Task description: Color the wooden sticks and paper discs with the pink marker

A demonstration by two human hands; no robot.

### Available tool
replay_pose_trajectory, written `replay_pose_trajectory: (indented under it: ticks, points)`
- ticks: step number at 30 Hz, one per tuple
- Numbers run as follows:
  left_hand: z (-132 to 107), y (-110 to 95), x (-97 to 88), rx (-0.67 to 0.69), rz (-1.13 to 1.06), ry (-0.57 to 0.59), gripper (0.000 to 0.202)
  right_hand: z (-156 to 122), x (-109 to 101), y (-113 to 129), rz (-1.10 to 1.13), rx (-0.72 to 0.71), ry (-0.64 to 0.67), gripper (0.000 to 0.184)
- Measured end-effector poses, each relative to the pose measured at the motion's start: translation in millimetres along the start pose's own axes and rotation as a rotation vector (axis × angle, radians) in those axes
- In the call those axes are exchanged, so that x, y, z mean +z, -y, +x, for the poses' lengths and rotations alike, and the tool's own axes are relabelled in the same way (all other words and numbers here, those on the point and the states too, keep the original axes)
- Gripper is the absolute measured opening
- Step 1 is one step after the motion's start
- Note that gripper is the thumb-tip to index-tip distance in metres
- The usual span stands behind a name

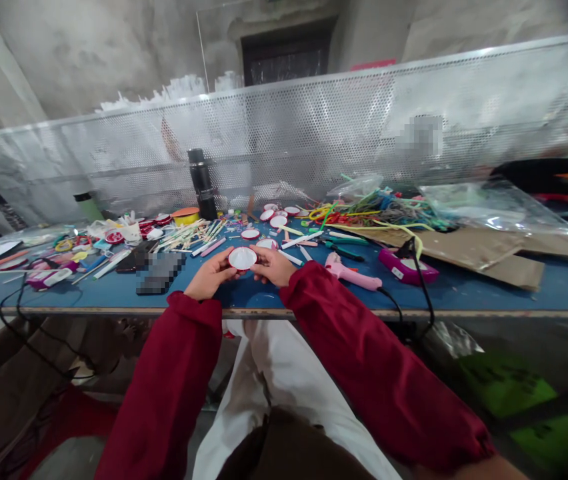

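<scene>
A small round white disc with a red rim (243, 259) is held between my two hands, just above the front of the blue table. My left hand (211, 273) grips its left edge, thumb in front. From the right, my right hand (273, 267) pinches the opposite edge; some of its fingers are hidden behind the disc. Similar red-rimmed discs (251, 234) lie on the table just beyond my hands. A pink glue gun (351, 272) rests to the right of my right hand. Left of my left hand lies a phone-like dark slab (161, 273), partly blurred out.
A black bottle (202, 183) stands at the back by the perforated metal screen (314, 133). Bundles of coloured pipe cleaners (389, 208), cardboard (469, 250) and a purple box with a cable (408, 267) lie to the right. Sticks and small parts (191, 237) clutter the left.
</scene>
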State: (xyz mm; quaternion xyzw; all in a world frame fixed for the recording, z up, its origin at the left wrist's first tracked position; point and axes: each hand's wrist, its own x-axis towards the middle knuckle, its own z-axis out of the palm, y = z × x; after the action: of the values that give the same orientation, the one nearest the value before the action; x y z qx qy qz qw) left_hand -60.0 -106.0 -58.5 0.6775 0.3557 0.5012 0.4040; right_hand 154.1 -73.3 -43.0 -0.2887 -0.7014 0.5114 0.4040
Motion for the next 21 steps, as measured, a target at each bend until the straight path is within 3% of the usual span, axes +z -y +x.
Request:
replay_pose_trajectory:
  ticks: [4, 13, 16, 21]
  points:
    - [0.8, -1.8, -0.3, -0.093, -0.048, -0.004, 0.086, 0.6, -1.4, 0.2, 0.023, 0.017, 0.020, 0.082]
    - [0.0, -9.9, 5.9, -0.105, 0.002, -0.034, 0.085, 0.0, -3.4, 3.1, 0.059, 0.064, 0.028, 0.080]
    - [-1.6, -14.2, 6.8, -0.137, 0.043, -0.092, 0.083, 0.1, -4.1, 7.8, 0.102, 0.123, 0.041, 0.066]
    - [-4.1, -20.7, 9.5, -0.187, 0.033, -0.192, 0.073, -0.5, -0.6, 14.6, 0.183, 0.230, 0.000, 0.028]
